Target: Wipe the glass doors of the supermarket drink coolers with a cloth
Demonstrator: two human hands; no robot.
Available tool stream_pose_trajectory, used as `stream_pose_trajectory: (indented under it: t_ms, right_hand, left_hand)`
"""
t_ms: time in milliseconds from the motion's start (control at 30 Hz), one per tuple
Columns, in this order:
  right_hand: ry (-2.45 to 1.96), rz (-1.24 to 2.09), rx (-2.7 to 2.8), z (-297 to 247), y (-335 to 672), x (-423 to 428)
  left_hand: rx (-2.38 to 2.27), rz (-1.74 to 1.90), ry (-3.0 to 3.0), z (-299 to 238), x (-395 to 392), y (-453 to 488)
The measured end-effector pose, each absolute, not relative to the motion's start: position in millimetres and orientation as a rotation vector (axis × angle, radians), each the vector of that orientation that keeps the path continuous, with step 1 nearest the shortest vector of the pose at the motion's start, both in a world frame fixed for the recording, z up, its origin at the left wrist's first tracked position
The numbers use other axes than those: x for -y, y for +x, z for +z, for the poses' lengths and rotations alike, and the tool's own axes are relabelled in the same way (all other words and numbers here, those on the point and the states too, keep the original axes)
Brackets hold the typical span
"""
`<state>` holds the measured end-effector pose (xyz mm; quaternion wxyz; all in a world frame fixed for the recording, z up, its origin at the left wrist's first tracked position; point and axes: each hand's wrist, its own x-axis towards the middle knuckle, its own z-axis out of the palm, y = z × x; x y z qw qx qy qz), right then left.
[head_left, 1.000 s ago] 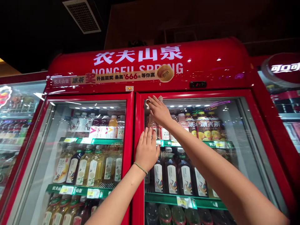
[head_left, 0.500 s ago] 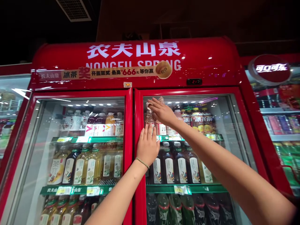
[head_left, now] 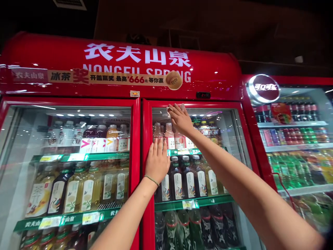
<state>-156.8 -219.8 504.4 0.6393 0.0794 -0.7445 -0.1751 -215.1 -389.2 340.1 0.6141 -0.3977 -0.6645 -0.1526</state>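
Right hand (head_left: 180, 119) presses small white cloth (head_left: 169, 110) flat against top of right glass door (head_left: 223, 152), shifted slightly rightward along upper frame since second ago. Left hand (head_left: 156, 160) open, palm still braced on door's left edge below. Bottles (head_left: 182, 177) behind glass. Wiping seems barely started.
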Motion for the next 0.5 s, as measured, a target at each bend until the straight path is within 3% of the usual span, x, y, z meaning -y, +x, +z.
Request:
stream_pose_trajectory:
  t_ms: [500]
  right_hand:
    - [0.312, -0.521, 1.742, 504.3, -131.6, 163.3]
  left_hand:
    - [1.470, -0.350, -0.849, 338.7, 383.1, -220.5]
